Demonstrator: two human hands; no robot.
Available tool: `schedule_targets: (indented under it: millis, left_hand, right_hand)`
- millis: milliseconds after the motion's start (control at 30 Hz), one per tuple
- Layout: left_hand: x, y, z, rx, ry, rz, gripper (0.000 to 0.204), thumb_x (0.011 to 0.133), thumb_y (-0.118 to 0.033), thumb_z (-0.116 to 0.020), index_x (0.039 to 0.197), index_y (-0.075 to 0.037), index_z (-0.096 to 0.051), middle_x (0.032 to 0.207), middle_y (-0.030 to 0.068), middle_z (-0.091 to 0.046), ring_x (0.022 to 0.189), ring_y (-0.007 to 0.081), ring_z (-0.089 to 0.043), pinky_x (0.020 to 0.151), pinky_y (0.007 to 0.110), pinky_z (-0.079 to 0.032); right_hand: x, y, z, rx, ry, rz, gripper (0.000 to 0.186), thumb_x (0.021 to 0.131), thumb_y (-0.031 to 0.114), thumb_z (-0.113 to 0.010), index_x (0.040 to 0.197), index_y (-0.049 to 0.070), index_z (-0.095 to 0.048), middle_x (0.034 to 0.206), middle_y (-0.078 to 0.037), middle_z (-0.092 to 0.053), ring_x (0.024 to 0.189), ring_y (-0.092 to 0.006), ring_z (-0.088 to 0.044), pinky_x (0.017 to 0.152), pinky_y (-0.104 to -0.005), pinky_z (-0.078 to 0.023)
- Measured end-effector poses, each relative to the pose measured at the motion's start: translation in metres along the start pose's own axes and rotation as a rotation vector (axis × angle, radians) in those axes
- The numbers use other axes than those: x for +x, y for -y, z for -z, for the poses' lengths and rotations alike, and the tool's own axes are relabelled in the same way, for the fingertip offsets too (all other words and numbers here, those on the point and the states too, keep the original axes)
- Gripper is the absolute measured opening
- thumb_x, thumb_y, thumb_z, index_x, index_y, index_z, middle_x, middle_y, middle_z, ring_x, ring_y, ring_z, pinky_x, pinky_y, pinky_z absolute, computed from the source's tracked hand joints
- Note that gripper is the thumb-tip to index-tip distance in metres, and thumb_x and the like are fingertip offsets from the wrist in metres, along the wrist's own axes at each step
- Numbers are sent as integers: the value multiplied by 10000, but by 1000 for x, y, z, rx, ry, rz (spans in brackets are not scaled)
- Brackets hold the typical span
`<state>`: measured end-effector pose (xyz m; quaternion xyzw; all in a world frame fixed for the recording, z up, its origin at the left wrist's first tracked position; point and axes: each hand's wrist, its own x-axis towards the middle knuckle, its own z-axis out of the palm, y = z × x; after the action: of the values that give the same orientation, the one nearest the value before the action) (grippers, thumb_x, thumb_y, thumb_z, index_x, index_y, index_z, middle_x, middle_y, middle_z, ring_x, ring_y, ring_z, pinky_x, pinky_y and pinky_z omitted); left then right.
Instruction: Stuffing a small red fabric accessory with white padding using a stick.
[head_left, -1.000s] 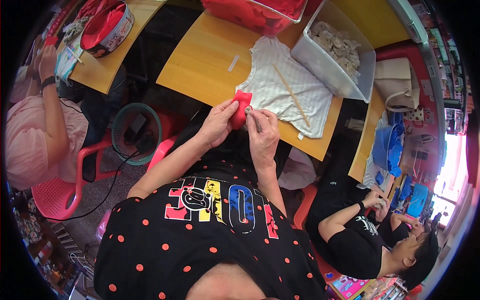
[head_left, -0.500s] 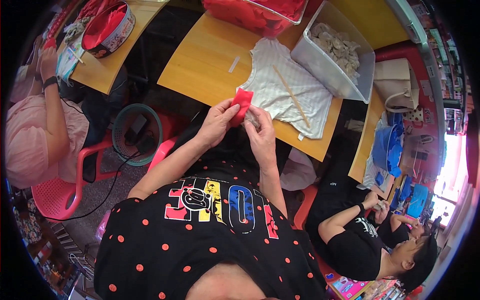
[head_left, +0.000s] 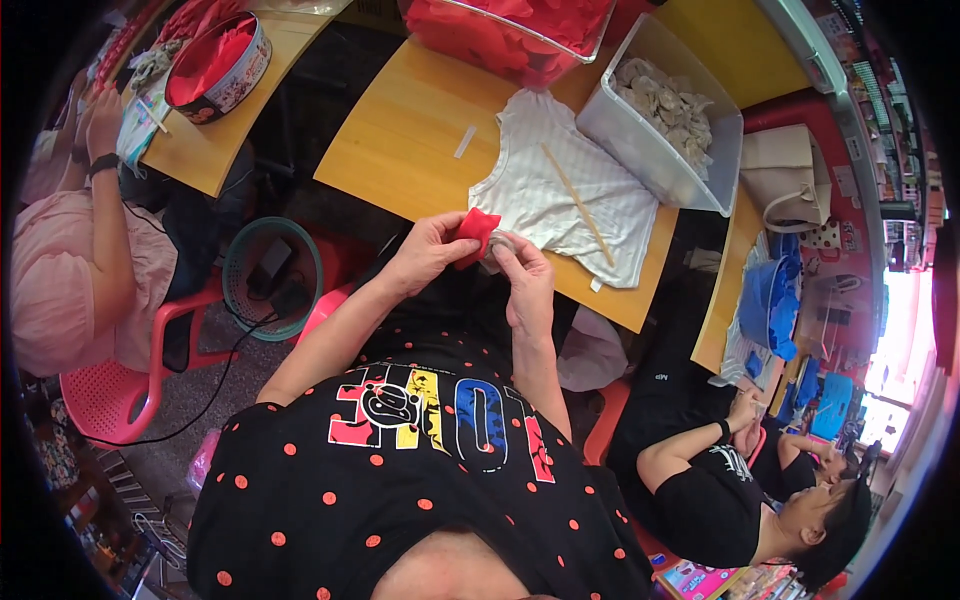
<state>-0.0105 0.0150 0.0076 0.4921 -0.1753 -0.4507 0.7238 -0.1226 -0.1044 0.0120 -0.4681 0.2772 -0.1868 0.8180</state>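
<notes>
My left hand is closed on a small red fabric piece, thumb on top, in front of the table edge. Close against it, my right hand pinches a small greyish-beige piece, which touches or nearly touches the red fabric's lower end; its exact kind is hidden by the fingers. Just beyond my hands a white striped cloth, shaped like a garment, lies on the wooden table. A thin wooden stick rests slantwise on the cloth.
Behind the cloth stand a clear bin of red pieces and a clear bin of beige pieces. A green basket is at my left near a pink chair. Co-workers sit left and right, one in a pink sleeve.
The red fabric has tipped and sits slightly lower, its end now folded or puffed. My right fingers have shifted a little around the greyish piece. The view has moved slightly.
</notes>
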Motion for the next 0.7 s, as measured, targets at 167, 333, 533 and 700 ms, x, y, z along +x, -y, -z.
schedule_targets:
  millis: [167, 333, 533, 700]
  left_hand:
    - [1, 6, -3, -215, -36, 73, 269, 932, -181, -550, 1127, -1, -594, 986, 27, -636, 860, 70, -578, 743, 209, -466]
    - [1, -2, -8, -314, -65, 50, 303, 966, -244, -485, 1112, -5, -602, 980, 36, -638, 842, 71, -576, 709, 210, -465]
    - [-1, 7, 1, -68, 33, 120, 309, 970, -251, -476, 1111, -10, -608, 946, 29, -630, 848, 66, -564, 780, 214, -458]
    - [-2, 6, -11, -237, 24, 149, 308, 969, -240, -479, 1153, -13, -577, 987, 26, -611, 867, 62, -554, 776, 208, -462]
  right_hand:
    - [-3, -2, -7, -128, -45, 86, 192, 833, 17, -637, 1018, -33, -620, 934, -69, -652, 794, -97, -612, 714, -206, -485]
    - [-11, 14, -23, -810, -128, 371, 121, 810, 48, -668, 922, 0, -665, 846, -49, -605, 660, -87, -556, 605, -219, -458]
    - [-9, 19, -19, -938, 106, 423, 123, 743, 33, -688, 863, 12, -670, 802, -77, -562, 613, -148, -523, 546, -247, -423]
    - [-6, -1, -20, -977, -159, 691, 160, 746, 11, -679, 892, -1, -614, 821, -107, -559, 674, -201, -577, 619, -298, -473]
